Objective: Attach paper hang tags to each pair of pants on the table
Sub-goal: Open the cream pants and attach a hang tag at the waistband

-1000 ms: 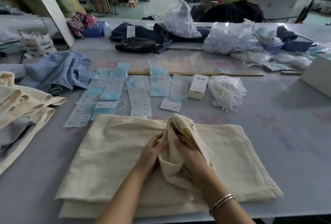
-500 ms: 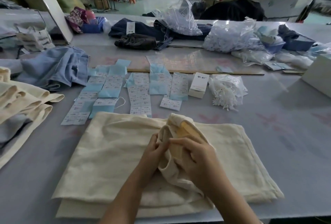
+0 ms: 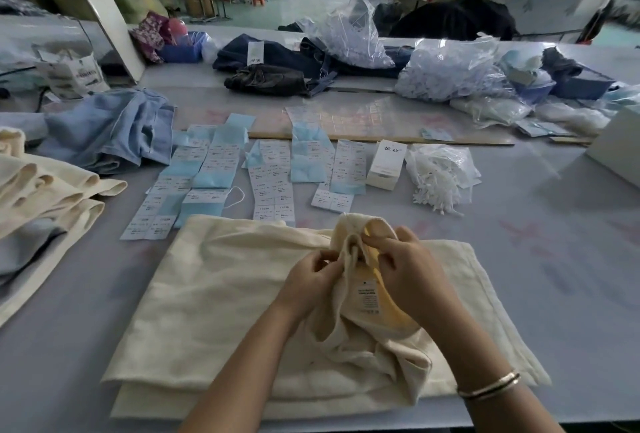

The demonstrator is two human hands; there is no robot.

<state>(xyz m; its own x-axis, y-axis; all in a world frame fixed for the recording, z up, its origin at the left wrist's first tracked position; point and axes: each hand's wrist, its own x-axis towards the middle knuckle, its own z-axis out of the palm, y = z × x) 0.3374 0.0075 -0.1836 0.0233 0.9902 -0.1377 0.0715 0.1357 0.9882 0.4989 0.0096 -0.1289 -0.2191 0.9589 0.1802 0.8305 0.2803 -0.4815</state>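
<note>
Cream pants (image 3: 221, 297): folded flat on the grey worktop (image 3: 554, 259), at 6 o'clock in the head view, on top of at least one more cream layer. The waistband end (image 3: 360, 332) is pulled up and bunched at centre, exposing a yellowish inner lining with a small white printed label (image 3: 367, 295) sewn in.

Left hand (image 3: 308, 280): fingers curled, pinching a fold of the raised cream cloth from its 9 o'clock side.
Right hand (image 3: 405, 266): fingers curled, gripping the same bunched cloth from its 3 o'clock side; thumb and forefinger meet at the top of the fold. Metal bangle (image 3: 490, 389) on the right wrist.

Paper hang tags (image 3: 273, 183): white and pale blue, laid in rows on the worktop at 12 o'clock of the pants, the nearest ones touching the cloth's far edge. A small white box (image 3: 386, 164) stands just beside them at their 3 o'clock, then a clear bag of white string fasteners (image 3: 438, 174).

At 9 o'clock: a stack of cream garments (image 3: 38, 193), blue garments (image 3: 110, 127) behind it.
</note>
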